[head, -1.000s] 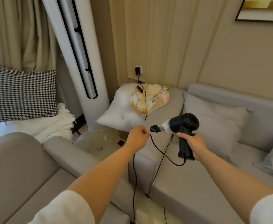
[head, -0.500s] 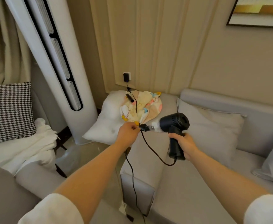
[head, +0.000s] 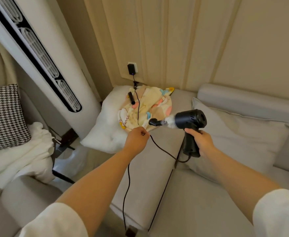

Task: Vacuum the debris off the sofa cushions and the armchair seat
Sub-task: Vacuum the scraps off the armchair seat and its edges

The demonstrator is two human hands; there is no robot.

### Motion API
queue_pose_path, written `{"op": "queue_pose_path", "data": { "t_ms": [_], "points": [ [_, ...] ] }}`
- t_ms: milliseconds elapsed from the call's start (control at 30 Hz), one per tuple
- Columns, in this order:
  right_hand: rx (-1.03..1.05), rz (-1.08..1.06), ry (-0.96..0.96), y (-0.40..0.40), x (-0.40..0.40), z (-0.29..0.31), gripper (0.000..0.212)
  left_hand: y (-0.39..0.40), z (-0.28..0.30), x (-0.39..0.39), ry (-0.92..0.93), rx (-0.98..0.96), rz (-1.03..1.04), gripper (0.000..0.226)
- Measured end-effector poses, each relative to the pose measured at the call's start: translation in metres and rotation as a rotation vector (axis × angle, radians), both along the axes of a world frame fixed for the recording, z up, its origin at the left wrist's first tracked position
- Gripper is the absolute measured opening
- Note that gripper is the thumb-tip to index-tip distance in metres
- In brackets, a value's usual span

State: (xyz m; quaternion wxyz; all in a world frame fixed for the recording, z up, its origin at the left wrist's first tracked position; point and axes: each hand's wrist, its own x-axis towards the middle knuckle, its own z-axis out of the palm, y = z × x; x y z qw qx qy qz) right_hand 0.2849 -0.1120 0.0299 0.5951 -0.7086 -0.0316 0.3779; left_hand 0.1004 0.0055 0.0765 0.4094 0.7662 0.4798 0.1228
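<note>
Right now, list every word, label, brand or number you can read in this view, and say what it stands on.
None can be read.
Handheld vacuum: no legible brand or label on its black body.
Wall charger: only a small blue light, no text.
Patterned blanket: cartoon shapes, no words.
Tower air conditioner: no markings visible.

White tower fan (head: 42,53), houndstooth pillow (head: 2,117), perhaps a charger (head: 132,69) plugged in.

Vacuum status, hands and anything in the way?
Right hand grips vacuum handle, nozzle off the cushions. Left hand pinches black cord. Cord trails across sofa armrest.
</note>
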Motion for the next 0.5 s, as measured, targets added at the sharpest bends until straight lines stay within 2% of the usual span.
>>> {"op": "queue_pose_path", "data": {
  "t_ms": [100,233,400,500],
  "points": [
    [0.011,0.001,0.005,0.023,0.026,-0.009,0.026,0.008,-0.009,0.019,0.066,-0.002,0.041,0.028],
    [-0.007,-0.019,-0.047,0.049,0.052,-0.021,0.035,0.023,-0.014,0.041,0.107,-0.026,0.071,0.014],
    [-0.050,0.004,-0.054,0.066,0.076,-0.035,0.039,0.029,-0.021,0.062,0.114,-0.053,0.084,0.013],
    [-0.101,0.073,-0.126,0.071,0.082,-0.040,0.034,0.033,-0.026,0.071,0.131,-0.078,0.079,0.016]
  ]
}}
